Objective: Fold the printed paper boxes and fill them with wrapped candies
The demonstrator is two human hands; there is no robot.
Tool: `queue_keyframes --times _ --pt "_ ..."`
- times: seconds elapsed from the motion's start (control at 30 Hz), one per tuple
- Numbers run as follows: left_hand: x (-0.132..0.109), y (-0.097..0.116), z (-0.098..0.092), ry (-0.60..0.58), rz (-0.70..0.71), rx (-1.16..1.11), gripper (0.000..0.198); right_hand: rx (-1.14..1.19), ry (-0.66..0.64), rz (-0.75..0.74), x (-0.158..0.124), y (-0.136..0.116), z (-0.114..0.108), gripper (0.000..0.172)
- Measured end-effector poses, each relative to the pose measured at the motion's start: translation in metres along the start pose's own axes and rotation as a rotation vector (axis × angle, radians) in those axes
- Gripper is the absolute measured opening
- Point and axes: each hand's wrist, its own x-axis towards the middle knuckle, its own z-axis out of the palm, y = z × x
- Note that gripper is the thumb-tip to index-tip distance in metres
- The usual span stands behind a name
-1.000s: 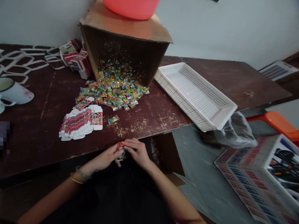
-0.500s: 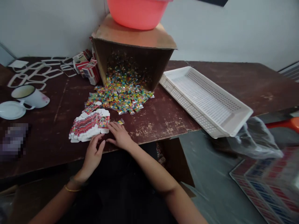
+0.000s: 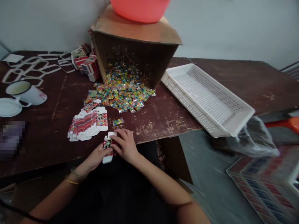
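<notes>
A small printed carton [image 3: 107, 142], red with white end flaps, is at the table's front edge between my hands. My left hand [image 3: 96, 157] pinches its lower part, thumb across the front. My right hand [image 3: 126, 144] has its fingers closed on the carton's upper right side, by the white flap. Behind them lies a fanned stack of flat cartons [image 3: 87, 123] with the same red print. One clear packet of colourful candies [image 3: 118, 121] rests on the table just beyond my right hand. A large heap of such packets [image 3: 121, 93] spills from a cardboard box [image 3: 137, 35] lying on its side.
A pink basin [image 3: 141, 9] sits on the box. To the right, a white perforated tray [image 3: 210, 99] overhangs the table edge. An enamel mug [image 3: 30, 95] and its lid [image 3: 9, 107] stand at left, with white frames [image 3: 35, 68] and red boxes [image 3: 90, 65] behind.
Both hands have drawn back from the fanned stack toward the table edge, and they now hold one carton. The single candy packet, partly covered before, shows fully.
</notes>
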Motion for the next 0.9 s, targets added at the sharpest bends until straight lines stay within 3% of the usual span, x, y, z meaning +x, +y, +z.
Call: queue_keyframes --times 0.17,0.2,0.33,0.4,0.5,0.63,0.7,0.77,0.9 --pt "-0.01 0.0 0.017 -0.001 -0.009 0.074 0.024 0.278 -0.08 0.158 0.016 0.008 -0.013 0.016" --pt "-0.013 0.003 0.018 -0.045 -0.009 0.102 0.024 0.346 -0.133 0.173 0.018 0.009 -0.018 0.015" --pt "-0.016 0.016 0.019 -0.424 -0.032 0.401 0.024 0.666 -0.486 0.106 0.019 0.018 -0.04 0.018" --pt "-0.014 0.013 0.02 -0.336 0.014 0.55 0.027 0.734 -0.49 0.15 0.014 0.019 -0.046 0.018" --pt "-0.011 -0.004 0.023 -0.03 0.128 0.596 0.036 0.68 -0.242 0.349 -0.003 0.014 -0.039 0.018" --pt "-0.019 -0.027 0.022 0.102 0.395 0.528 0.034 0.75 -0.07 0.511 -0.032 0.004 -0.023 0.04" --pt "-0.027 -0.033 0.017 0.084 0.468 0.556 0.045 0.955 -0.064 0.631 -0.044 0.003 -0.019 0.032" --pt "-0.036 -0.036 0.011 0.012 0.459 0.651 0.041 1.172 -0.128 0.776 -0.052 0.007 -0.017 0.032" --pt "-0.051 -0.04 0.0 -0.192 0.368 0.758 0.025 1.393 -0.417 1.008 -0.063 0.015 -0.008 0.041"
